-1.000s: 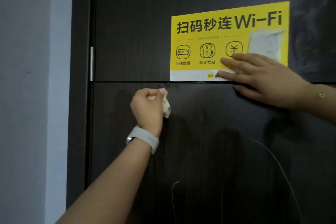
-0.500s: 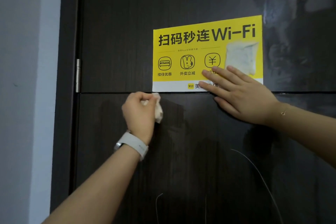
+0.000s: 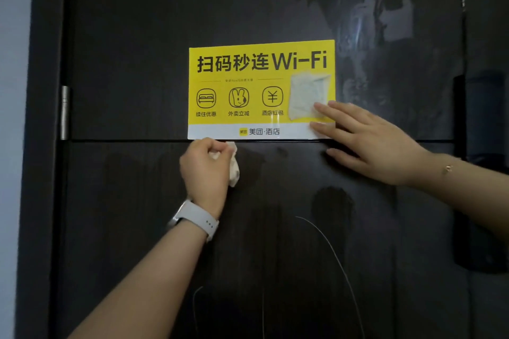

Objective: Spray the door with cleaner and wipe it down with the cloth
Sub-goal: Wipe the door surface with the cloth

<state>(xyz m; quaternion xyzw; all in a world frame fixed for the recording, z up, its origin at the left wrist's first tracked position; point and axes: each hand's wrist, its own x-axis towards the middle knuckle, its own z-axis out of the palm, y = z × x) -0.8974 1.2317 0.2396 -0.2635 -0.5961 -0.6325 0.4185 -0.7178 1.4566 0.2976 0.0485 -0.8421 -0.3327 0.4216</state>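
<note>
Crumpled white cloth (image 3: 233, 164) against dark door (image 3: 132, 63)

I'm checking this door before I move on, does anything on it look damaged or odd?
Yes. The yellow sign has a pale, crinkled patch on its right side, as if a sticker was peeled off. The door above right of it shows whitish smears. Nothing looks askew.

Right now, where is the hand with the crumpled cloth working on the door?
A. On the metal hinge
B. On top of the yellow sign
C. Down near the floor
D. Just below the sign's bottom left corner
D: the left hand grips the cloth against the dark door just under the bottom left corner of the yellow sign, well clear of the hinge.
</note>
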